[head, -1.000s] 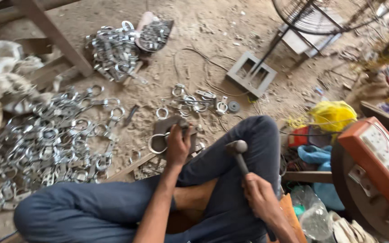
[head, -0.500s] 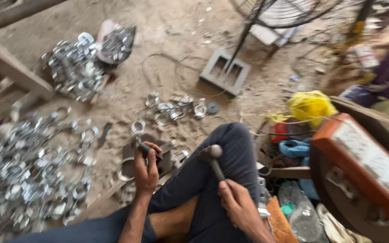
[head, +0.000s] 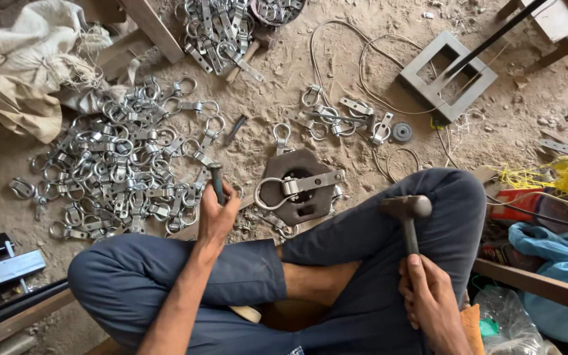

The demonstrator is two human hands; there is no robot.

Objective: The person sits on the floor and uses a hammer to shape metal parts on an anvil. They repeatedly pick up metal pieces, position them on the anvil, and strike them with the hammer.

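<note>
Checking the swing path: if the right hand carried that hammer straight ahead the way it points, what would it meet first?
Probably the person's own raised knee: the hammer in the right hand already overlaps it. Depth is unclear.

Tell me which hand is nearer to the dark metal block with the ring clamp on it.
Left. The left hand, holding a punch, is just left of the block; the right hand, holding the hammer, sits lower right, farther off.

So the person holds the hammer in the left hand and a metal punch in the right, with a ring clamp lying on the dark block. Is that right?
Not quite: the head view shows the hands swapped. The right hand holds the hammer, and the left hand holds the metal punch. The ring clamp does lie on the dark block.
</note>
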